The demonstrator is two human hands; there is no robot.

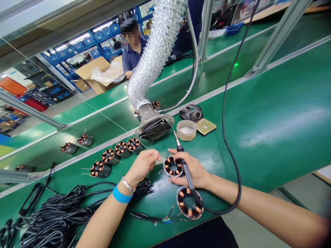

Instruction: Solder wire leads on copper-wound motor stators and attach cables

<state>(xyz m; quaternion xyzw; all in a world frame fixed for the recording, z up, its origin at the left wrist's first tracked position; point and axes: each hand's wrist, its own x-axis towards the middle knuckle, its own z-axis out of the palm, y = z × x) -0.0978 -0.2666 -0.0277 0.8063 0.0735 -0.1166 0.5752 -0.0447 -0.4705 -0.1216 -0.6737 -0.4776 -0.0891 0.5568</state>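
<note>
My left hand (146, 163) pinches a thin solder wire (116, 124) that runs down from the upper left; its short end points toward a motor stator (173, 166) with copper windings. Around that stator my right hand (195, 170) has its thumb and fingers closed. The same hand carries a soldering iron (188, 174), its tip up and away from the stator. A second stator (190, 203) lies near the bench's front edge, below my right hand. Beside it is a black cable (144, 216) with stripped coloured leads.
Several stators (108, 156) line the back left, before a reflective panel. Black cables (59, 213) are heaped at left. A fume extractor (155, 129) hangs ahead, near a round dish (186, 130), sponge (206, 126) and iron stand (191, 112). Another person (133, 48) sits beyond.
</note>
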